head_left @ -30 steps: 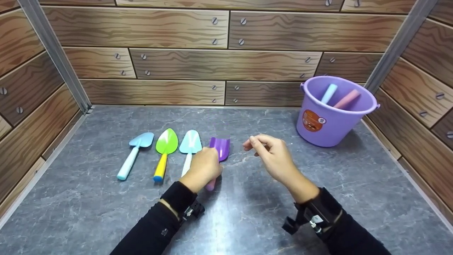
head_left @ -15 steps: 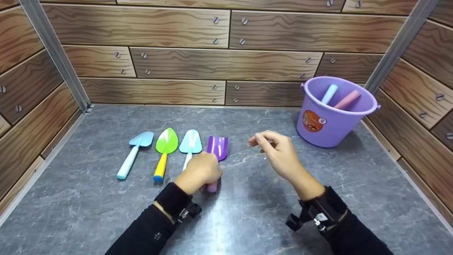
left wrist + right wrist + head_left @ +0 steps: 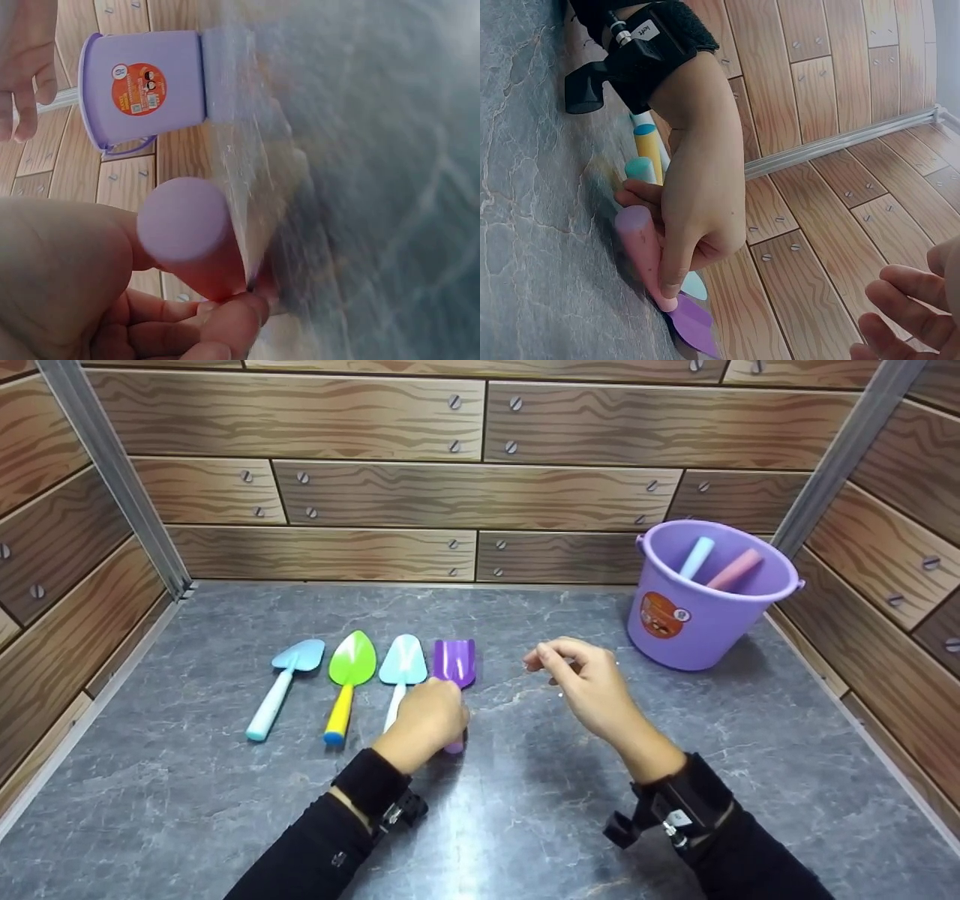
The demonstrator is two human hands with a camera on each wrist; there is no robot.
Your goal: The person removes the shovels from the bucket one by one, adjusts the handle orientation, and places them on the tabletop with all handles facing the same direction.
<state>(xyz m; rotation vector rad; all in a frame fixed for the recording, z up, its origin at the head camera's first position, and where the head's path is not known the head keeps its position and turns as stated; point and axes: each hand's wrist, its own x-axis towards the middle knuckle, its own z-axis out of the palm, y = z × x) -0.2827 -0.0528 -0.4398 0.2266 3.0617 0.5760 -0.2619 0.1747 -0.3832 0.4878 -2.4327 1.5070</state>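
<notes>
In the head view my left hand [image 3: 427,716] holds the pink handle of a purple toy shovel [image 3: 454,664], its blade pointing away from me. The left wrist view shows thumb and fingers round the handle [image 3: 185,221], low over the tabletop. To its left lie a pale-blue trowel [image 3: 403,660] with a white handle, partly covered by the hand, then a green trowel [image 3: 352,660] with a yellow handle, then a blue trowel [image 3: 300,656] lying slanted. My right hand [image 3: 589,682] hovers to the right of the shovel, fingers loosely bent, holding nothing.
A purple bucket [image 3: 690,622] stands at the back right, with a light-blue handle [image 3: 697,559] and a pink handle [image 3: 735,570] sticking up inside. Wood-patterned walls [image 3: 375,495] enclose the grey marbled tabletop [image 3: 187,810] at the back and both sides.
My left hand has shifted the purple shovel left and slightly away from me, closer to the pale-blue trowel, and its blade has straightened. My right hand has drifted slightly right.
</notes>
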